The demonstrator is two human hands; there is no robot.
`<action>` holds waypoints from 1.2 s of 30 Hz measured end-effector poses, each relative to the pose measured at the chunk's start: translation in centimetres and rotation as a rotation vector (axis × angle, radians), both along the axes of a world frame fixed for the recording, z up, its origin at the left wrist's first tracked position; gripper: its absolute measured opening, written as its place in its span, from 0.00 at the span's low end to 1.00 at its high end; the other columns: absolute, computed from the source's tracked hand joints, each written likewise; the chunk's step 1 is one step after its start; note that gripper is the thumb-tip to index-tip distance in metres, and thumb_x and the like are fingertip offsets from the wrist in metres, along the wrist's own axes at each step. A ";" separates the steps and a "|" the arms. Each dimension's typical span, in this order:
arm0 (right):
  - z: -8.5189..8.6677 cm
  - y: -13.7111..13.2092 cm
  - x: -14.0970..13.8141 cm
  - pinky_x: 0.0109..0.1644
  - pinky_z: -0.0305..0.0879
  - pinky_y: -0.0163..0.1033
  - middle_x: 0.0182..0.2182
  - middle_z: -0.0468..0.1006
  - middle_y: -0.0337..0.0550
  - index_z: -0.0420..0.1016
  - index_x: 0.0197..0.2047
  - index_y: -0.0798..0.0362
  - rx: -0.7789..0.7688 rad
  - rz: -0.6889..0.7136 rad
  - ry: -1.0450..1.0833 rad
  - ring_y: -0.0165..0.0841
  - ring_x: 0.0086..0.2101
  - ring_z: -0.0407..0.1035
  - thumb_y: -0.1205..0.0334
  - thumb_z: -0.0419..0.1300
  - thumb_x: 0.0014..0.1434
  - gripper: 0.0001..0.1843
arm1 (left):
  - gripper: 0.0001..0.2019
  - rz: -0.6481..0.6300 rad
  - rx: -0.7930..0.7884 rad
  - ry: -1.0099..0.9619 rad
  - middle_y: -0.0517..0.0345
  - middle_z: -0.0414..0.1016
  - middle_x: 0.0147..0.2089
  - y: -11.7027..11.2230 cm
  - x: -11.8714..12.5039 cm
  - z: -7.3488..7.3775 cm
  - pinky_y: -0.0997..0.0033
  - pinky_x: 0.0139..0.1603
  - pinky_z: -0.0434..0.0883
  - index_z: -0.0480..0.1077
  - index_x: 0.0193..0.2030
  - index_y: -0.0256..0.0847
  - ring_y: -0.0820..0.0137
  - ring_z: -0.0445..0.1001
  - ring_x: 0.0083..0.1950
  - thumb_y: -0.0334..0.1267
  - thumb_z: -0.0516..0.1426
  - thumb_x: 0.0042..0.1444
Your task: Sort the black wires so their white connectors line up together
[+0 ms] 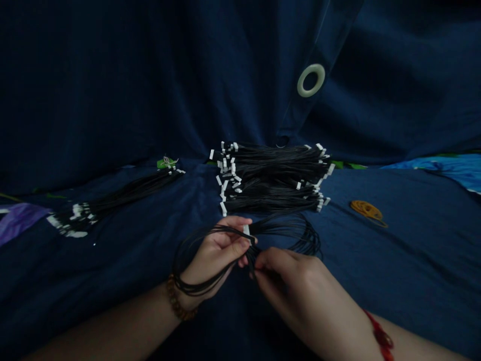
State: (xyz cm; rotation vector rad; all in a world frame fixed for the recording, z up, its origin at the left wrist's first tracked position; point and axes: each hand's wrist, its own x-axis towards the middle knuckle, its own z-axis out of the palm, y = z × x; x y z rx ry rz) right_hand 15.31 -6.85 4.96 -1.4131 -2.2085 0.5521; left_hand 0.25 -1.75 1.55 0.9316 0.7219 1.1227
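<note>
A looped bundle of thin black cables (pixel 308 235) hangs between my two hands, in front of the big stack. My left hand (pixel 221 250) is closed round the middle of the bundle, thumb and fingers pinching it. A white connector (pixel 247 230) shows at its fingertips, and some loops drape over the wrist. Close by on the right, my right hand (pixel 289 276) pinches the bundle's strands just below the connector. Its fingertips are partly hidden, so whether a tie is among them cannot be seen.
Behind my hands lies a stack of black cable bundles (pixel 270 170) with white connectors at both ends. Another cable bundle (pixel 124 193) lies on the left. Orange-brown rubber bands (pixel 366 209) sit at the right on the dark blue cloth (pixel 413 260). A blue curtain with a ring (pixel 311 66) hangs behind.
</note>
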 end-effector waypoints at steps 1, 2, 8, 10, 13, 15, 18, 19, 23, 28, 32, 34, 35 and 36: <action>0.0 0.0 0.0 0.30 0.60 0.34 0.27 0.73 0.40 0.68 0.32 0.54 0.015 0.001 -0.004 0.31 0.28 0.69 0.70 0.51 0.58 0.07 | 0.11 0.002 -0.014 -0.009 0.56 0.72 0.36 0.0 0.0 0.1 0.84 0.21 0.65 0.72 0.34 0.36 0.81 0.67 0.23 0.33 0.65 0.42; 0.0 0.0 0.0 0.30 0.60 0.34 0.28 0.73 0.40 0.69 0.32 0.54 0.022 0.006 -0.008 0.31 0.28 0.69 0.70 0.51 0.58 0.07 | 0.10 -0.002 -0.030 -0.019 0.56 0.72 0.37 0.0 0.0 0.2 0.84 0.21 0.65 0.72 0.32 0.35 0.81 0.67 0.24 0.33 0.65 0.41; 0.2 0.1 0.1 0.35 0.63 0.34 0.31 0.76 0.39 0.71 0.36 0.52 -0.025 0.031 0.064 0.31 0.32 0.71 0.69 0.51 0.59 0.09 | 0.15 -0.096 -0.086 -0.120 0.61 0.72 0.27 0.1 -0.2 0.4 0.86 0.21 0.65 0.69 0.40 0.41 0.81 0.67 0.22 0.33 0.64 0.44; 0.3 0.1 0.1 0.35 0.63 0.34 0.30 0.75 0.39 0.72 0.35 0.52 -0.059 0.023 0.081 0.30 0.31 0.70 0.69 0.51 0.59 0.09 | 0.14 -0.109 -0.079 -0.121 0.62 0.72 0.26 0.1 -0.2 0.3 0.86 0.21 0.65 0.69 0.40 0.41 0.81 0.67 0.21 0.33 0.64 0.44; 0.5 0.1 0.1 0.33 0.62 0.33 0.28 0.75 0.39 0.71 0.34 0.53 -0.080 0.010 0.080 0.30 0.29 0.70 0.68 0.50 0.59 0.09 | 0.15 -0.127 -0.071 -0.110 0.61 0.73 0.27 0.1 -0.3 0.3 0.86 0.21 0.65 0.69 0.40 0.40 0.81 0.68 0.22 0.34 0.64 0.44; 0.6 0.2 0.2 0.31 0.61 0.33 0.28 0.74 0.39 0.71 0.33 0.53 -0.090 0.006 0.060 0.30 0.28 0.69 0.67 0.50 0.59 0.09 | 0.15 -0.140 -0.072 -0.105 0.61 0.73 0.27 0.1 -0.3 0.2 0.86 0.21 0.65 0.68 0.40 0.41 0.81 0.67 0.22 0.34 0.64 0.44; 0.8 0.3 0.5 0.28 0.58 0.32 0.27 0.74 0.39 0.70 0.31 0.53 -0.107 0.001 0.015 0.30 0.26 0.67 0.66 0.50 0.60 0.10 | 0.16 -0.132 -0.061 -0.101 0.62 0.72 0.28 0.1 -0.3 0.2 0.86 0.21 0.66 0.69 0.40 0.40 0.81 0.67 0.22 0.32 0.64 0.43; 0.9 0.4 0.6 0.28 0.58 0.32 0.27 0.74 0.39 0.70 0.31 0.53 -0.112 0.000 0.002 0.29 0.26 0.67 0.65 0.50 0.60 0.10 | 0.16 -0.123 -0.053 -0.096 0.62 0.71 0.28 0.1 -0.2 0.2 0.86 0.21 0.66 0.69 0.40 0.40 0.81 0.67 0.23 0.32 0.64 0.43; 1.2 0.7 0.8 0.26 0.57 0.33 0.25 0.73 0.40 0.70 0.29 0.53 -0.132 -0.028 -0.026 0.29 0.24 0.65 0.64 0.50 0.59 0.10 | 0.16 -0.098 -0.035 -0.050 0.61 0.71 0.30 0.2 -0.1 0.1 0.86 0.21 0.66 0.70 0.40 0.39 0.81 0.68 0.23 0.31 0.64 0.43; 3.0 1.6 2.4 0.25 0.59 0.30 0.24 0.71 0.36 0.70 0.38 0.53 -0.448 0.039 0.259 0.26 0.22 0.66 0.67 0.52 0.57 0.08 | 0.12 -0.038 -0.018 0.017 0.60 0.71 0.31 0.1 -0.1 0.1 0.85 0.19 0.65 0.72 0.37 0.38 0.82 0.66 0.21 0.31 0.64 0.42; 5.0 2.5 5.8 0.29 0.64 0.29 0.25 0.75 0.40 0.74 0.33 0.56 -1.017 0.349 0.638 0.25 0.25 0.71 0.64 0.53 0.59 0.09 | 0.15 -0.042 -0.025 0.019 0.60 0.71 0.28 0.2 -0.1 0.1 0.85 0.19 0.65 0.71 0.41 0.38 0.82 0.66 0.20 0.33 0.64 0.44; 5.7 3.0 7.4 0.30 0.65 0.29 0.26 0.77 0.39 0.76 0.33 0.53 -0.966 0.401 0.730 0.25 0.26 0.72 0.65 0.57 0.57 0.06 | 0.16 -0.035 -0.041 0.013 0.59 0.72 0.28 0.2 -0.1 0.1 0.85 0.19 0.65 0.70 0.42 0.38 0.81 0.66 0.20 0.35 0.64 0.44; 6.0 3.2 8.0 0.29 0.65 0.28 0.26 0.77 0.38 0.77 0.34 0.50 -0.862 0.395 0.718 0.25 0.26 0.71 0.65 0.59 0.56 0.05 | 0.16 -0.029 -0.050 0.011 0.59 0.72 0.28 0.2 -0.1 0.2 0.85 0.18 0.64 0.70 0.42 0.38 0.82 0.66 0.20 0.35 0.64 0.44; 6.2 3.4 8.5 0.30 0.65 0.28 0.26 0.77 0.38 0.78 0.35 0.48 -0.716 0.370 0.684 0.25 0.26 0.71 0.65 0.60 0.56 0.06 | 0.17 -0.023 -0.056 0.010 0.59 0.72 0.28 0.2 0.0 0.2 0.85 0.18 0.64 0.70 0.42 0.38 0.82 0.66 0.20 0.36 0.64 0.43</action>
